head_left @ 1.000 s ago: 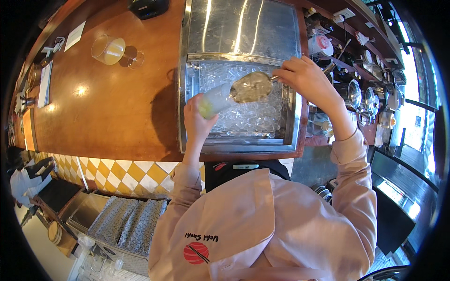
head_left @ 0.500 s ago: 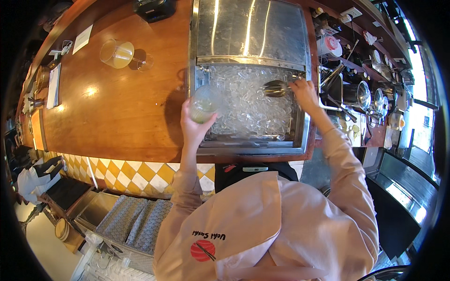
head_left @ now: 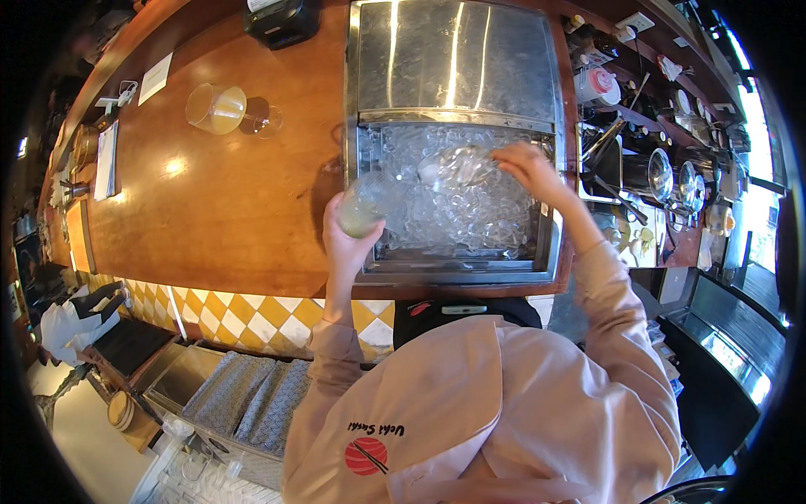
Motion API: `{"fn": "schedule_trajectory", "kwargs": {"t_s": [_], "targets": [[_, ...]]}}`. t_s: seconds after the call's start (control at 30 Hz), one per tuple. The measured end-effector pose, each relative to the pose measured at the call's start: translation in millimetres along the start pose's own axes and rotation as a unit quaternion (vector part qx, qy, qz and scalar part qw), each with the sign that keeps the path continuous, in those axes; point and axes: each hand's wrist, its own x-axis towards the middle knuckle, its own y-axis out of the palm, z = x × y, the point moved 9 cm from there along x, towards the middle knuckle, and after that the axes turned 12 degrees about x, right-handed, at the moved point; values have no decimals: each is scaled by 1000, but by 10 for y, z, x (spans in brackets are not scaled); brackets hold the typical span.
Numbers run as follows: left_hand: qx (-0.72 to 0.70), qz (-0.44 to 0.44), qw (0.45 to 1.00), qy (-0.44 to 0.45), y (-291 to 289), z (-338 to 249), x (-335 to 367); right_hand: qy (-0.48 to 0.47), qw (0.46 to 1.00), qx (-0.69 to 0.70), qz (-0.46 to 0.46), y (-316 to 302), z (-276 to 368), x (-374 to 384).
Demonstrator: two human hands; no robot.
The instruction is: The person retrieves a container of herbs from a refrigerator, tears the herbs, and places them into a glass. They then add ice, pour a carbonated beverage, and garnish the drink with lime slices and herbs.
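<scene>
My left hand [head_left: 350,235] is wrapped round a clear ribbed glass [head_left: 369,202] with pale green contents at its bottom. The glass is held tilted at the left edge of a steel ice bin [head_left: 557,252]. Clear ice pieces [head_left: 495,214] fill the bin. My right hand [head_left: 531,168] grips the handle of a metal ice scoop [head_left: 457,165], which is over the ice near the bin's middle. Motion smears the scoop, and it seems to carry ice toward the glass.
A stemmed glass [head_left: 220,110] with yellow-orange liquid lies on its side or leans on the wooden counter [head_left: 210,210] to the left. A black device [head_left: 282,23] stands at the back. A steel lid [head_left: 457,59] covers the bin's far part. Bottles and metal pans [head_left: 648,174] crowd the right side.
The scoop has moved left over the ice, away from the bin's right side, and now appears loaded. My right hand has shifted slightly left with it. The glass stays in my left hand.
</scene>
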Motion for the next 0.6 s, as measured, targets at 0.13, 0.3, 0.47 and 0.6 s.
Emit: {"fn": "schedule_trajectory", "kwargs": {"t_s": [0.13, 0.3, 0.47, 0.6], "targets": [[69, 16, 996, 60, 351, -290, 164, -61, 988, -139, 24, -760, 720, 135], [66, 38, 986, 145, 906, -525, 317, -130, 925, -356, 34, -685, 1397, 319], [21, 73, 994, 74, 1152, -393, 393, -52, 927, -371, -5, -1036, 1298, 171], [16, 88, 992, 95, 1059, -327, 317, 9, 932, -361, -42, -1101, 526, -190]]}}
